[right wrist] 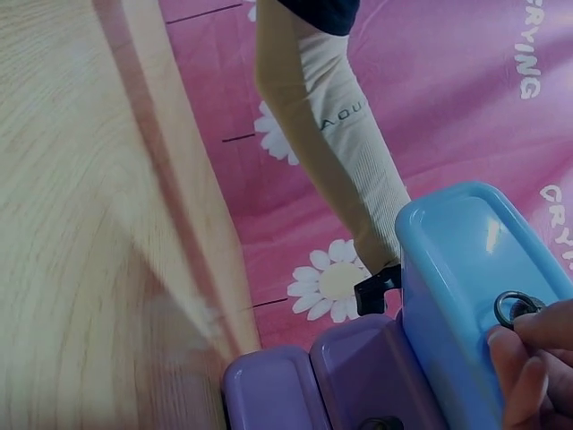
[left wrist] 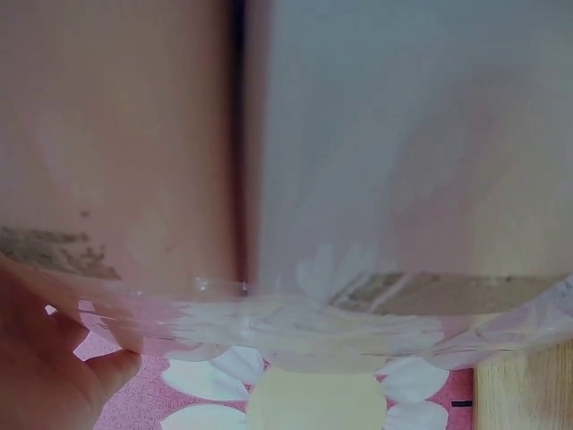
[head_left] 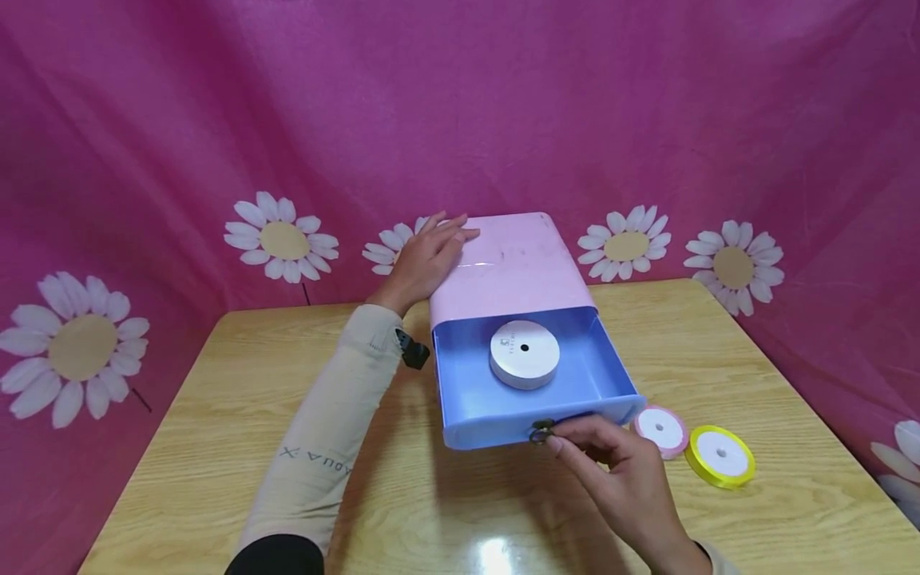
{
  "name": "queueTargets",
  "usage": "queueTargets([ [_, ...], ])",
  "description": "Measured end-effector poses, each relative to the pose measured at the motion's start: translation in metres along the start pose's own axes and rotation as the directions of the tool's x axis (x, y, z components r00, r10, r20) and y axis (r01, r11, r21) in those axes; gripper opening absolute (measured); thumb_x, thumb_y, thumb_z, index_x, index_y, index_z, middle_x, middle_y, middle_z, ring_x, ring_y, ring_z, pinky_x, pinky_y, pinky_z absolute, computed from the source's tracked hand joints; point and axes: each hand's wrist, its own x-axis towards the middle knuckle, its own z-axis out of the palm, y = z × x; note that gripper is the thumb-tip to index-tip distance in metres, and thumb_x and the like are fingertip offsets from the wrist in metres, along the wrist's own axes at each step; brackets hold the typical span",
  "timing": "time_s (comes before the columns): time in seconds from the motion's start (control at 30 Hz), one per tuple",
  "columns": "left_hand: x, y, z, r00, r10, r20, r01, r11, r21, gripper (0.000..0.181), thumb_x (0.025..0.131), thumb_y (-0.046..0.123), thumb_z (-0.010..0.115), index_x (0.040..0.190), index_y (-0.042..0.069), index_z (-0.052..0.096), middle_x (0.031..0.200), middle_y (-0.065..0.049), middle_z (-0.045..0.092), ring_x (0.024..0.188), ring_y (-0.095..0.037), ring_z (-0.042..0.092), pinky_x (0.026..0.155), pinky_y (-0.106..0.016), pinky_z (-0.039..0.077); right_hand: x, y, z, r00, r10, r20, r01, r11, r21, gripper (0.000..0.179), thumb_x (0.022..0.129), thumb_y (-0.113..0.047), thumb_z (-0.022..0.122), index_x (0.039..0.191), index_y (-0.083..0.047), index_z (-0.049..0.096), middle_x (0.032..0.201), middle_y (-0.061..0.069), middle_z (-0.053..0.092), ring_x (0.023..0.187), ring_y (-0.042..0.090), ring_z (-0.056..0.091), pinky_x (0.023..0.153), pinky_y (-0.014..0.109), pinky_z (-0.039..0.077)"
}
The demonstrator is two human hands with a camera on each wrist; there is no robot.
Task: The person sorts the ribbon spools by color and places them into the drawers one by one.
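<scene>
A small drawer cabinet with a pink top (head_left: 513, 271) stands on the table, its blue top drawer (head_left: 481, 434) pulled well out. Inside the drawer lies a white ribbon spool (head_left: 525, 351). My left hand (head_left: 426, 262) rests on the cabinet's left top edge, fingers extended over it. With thumb and forefinger, my right hand (head_left: 625, 475) pinches the metal ring pull (right wrist: 512, 309) on the drawer's front. In the right wrist view, purple drawers (right wrist: 277, 390) show beneath the blue one, pushed in. The left wrist view is filled by the cabinet's side (left wrist: 358, 179), close and blurred.
Right of the drawer, a pink-rimmed ribbon spool (head_left: 663, 430) and a yellow ribbon spool (head_left: 721, 457) lie on the wooden table (head_left: 237, 399). A pink curtain (head_left: 460, 104) with daisies hangs right behind the cabinet and along both sides.
</scene>
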Motion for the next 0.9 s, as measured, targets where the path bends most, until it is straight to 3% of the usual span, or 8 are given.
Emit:
queueTargets([
  [0.13,0.001,0.0,0.0,1.0,0.001,-0.004,-0.001,1.0,-0.005,0.042,0.094,0.042,0.031,0.124,0.028,0.056,0.141,0.007,0.036,0.135,-0.011,0.013,0.107,-0.046,0.013,0.003,0.0,0.0,1.0,0.018,-0.01,-0.018,1.0,-0.01,0.014,0.078,-0.007,0.069,0.086,-0.017,0.066,0.078,-0.009,0.066,0.065,0.011,0.061,0.059,0.024,0.051],
  [0.43,0.0,0.001,-0.001,1.0,-0.003,0.006,0.003,1.0,0.003,0.042,0.094,0.043,0.03,0.124,0.028,0.055,0.141,0.009,0.035,0.135,-0.011,0.014,0.107,-0.046,0.014,0.013,-0.002,0.002,0.999,-0.027,-0.023,0.028,0.999,0.035,0.012,0.079,-0.006,0.068,0.088,-0.013,0.066,0.072,-0.002,0.065,0.062,0.012,0.06,0.058,0.023,0.05],
  [0.67,0.0,0.001,-0.002,1.0,0.008,0.002,-0.008,1.0,0.014,0.042,0.094,0.043,0.029,0.124,0.029,0.055,0.141,0.012,0.034,0.135,-0.011,0.014,0.107,-0.046,0.014,0.022,0.0,0.004,0.999,0.032,-0.011,-0.032,0.999,0.036,0.009,0.08,-0.015,0.068,0.089,-0.015,0.067,0.076,-0.003,0.066,0.063,0.012,0.061,0.057,0.026,0.051],
  [0.9,0.0,0.0,-0.001,1.0,0.007,0.01,-0.007,1.0,0.009,0.041,0.094,0.042,0.03,0.124,0.029,0.055,0.141,0.01,0.035,0.135,-0.01,0.013,0.107,-0.046,0.013,0.033,-0.01,0.007,1.0,-0.001,-0.02,0.002,0.998,0.061,0.009,0.08,-0.007,0.067,0.088,-0.008,0.067,0.077,0.004,0.067,0.061,0.013,0.061,0.054,0.025,0.05],
])
